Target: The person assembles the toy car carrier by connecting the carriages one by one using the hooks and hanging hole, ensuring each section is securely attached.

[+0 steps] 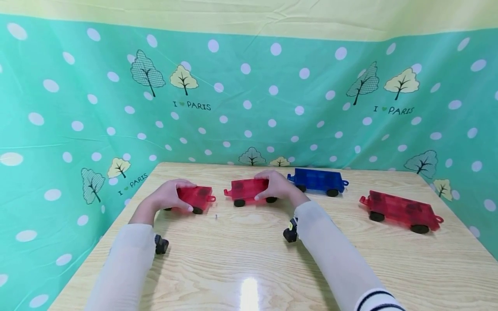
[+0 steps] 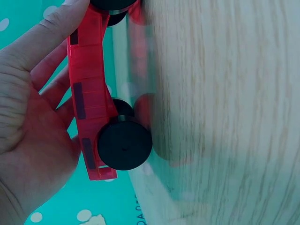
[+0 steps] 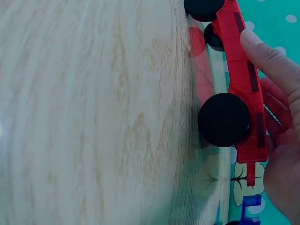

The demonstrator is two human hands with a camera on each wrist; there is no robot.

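My left hand (image 1: 170,195) grips a translucent red toy wagon (image 1: 200,196) at the table's back left, thumb on its near side. In the left wrist view, the red wagon (image 2: 89,89) has black wheels close to the tabletop. My right hand (image 1: 275,185) grips another red wagon (image 1: 245,190) from above, just right of the first. The right wrist view shows the thumb of the right hand (image 3: 281,84) against the side of the red wagon (image 3: 246,84). A short gap separates the two wagons, the left one's loop facing the right one's hook.
Behind my right hand stands a blue wagon (image 1: 317,180), its hook near the held red wagon's end. A third red wagon (image 1: 402,209) stands at the right. A tiny object (image 1: 216,217) lies on the wooden table (image 1: 233,246). A green dotted cloth (image 1: 249,116) hangs behind.
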